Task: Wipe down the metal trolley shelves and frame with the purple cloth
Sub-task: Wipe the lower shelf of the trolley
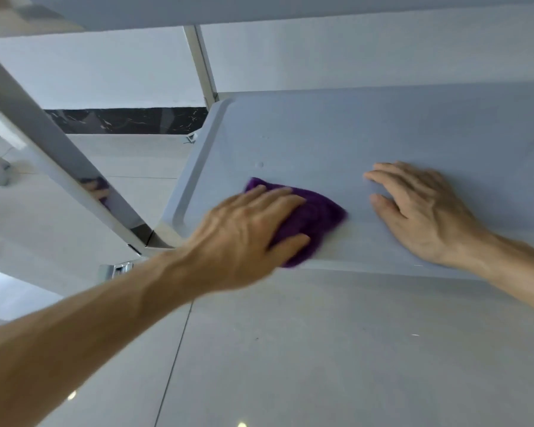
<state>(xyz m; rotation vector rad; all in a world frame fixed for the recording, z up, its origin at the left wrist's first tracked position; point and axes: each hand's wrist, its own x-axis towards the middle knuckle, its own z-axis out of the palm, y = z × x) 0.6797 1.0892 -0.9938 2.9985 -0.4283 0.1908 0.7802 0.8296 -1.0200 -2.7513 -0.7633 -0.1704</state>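
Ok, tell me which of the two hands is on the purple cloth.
The left hand: it presses the purple cloth onto the shelf. The right hand lies flat on bare shelf beside it.

light here is soft, even and fairly bright, with a cool grey-blue cast. i see small glare spots on the glossy floor tiles (pixel 259 349) along the bottom edge. motion blur smears my left hand (pixel 247 229) and the purple cloth (pixel 309 220). wide-angle distortion bends the trolley frame (pixel 59 155). shadows are faint.
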